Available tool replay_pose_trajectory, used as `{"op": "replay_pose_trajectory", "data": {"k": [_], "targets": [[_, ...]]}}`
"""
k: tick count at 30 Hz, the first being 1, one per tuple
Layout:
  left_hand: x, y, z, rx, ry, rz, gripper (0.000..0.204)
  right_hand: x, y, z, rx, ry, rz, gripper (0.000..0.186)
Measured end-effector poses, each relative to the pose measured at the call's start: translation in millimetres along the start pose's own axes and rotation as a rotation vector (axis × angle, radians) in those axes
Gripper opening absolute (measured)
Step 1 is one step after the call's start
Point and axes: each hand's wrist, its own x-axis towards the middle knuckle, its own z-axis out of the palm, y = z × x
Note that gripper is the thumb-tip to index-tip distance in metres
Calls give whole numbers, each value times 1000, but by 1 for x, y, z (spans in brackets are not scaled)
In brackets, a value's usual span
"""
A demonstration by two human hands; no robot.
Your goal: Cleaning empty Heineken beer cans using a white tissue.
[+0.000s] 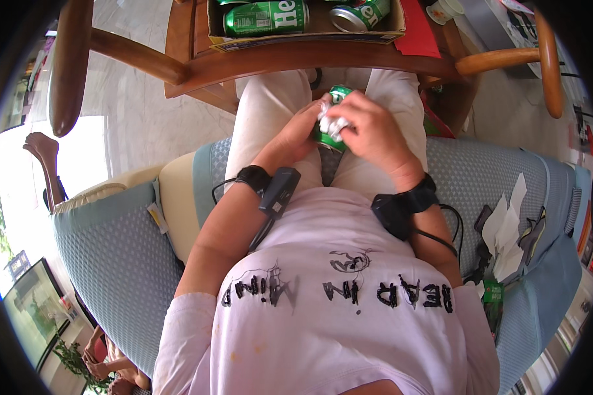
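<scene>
Between my knees, my left hand (299, 133) is wrapped round the side of a green drinks can (339, 93). My right hand (374, 130) pinches a crumpled white tissue (333, 125) and presses it against the can's side. The tissue and my fingers cover much of the can. Beyond my hands, an open cardboard box (310, 41) sits on a wooden table (296, 62). Inside it lie a green can (267, 18) on the left and another green can (360, 14) on the right, both on their sides.
A red sheet (418, 33) lies beside the box. Wooden rails (138, 56) flank the table. Papers (505, 230) and a green packet (493, 304) rest on the blue padded sofa (122, 257) to my right. Another person's feet (43, 151) show at far left.
</scene>
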Motion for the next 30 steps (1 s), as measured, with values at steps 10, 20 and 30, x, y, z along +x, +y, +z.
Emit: {"op": "replay_pose_trajectory", "data": {"k": [10, 20, 30], "targets": [[10, -6, -12, -103, -100, -91, 37, -3, -1, 12, -54, 43, 53, 25], [2, -1, -3, -23, -50, -29, 47, -4, 9, -17, 74, 300, 198, 29], [4, 0, 2, -173, 73, -36, 45, -12, 16, -21, 76, 70, 202, 22]]}}
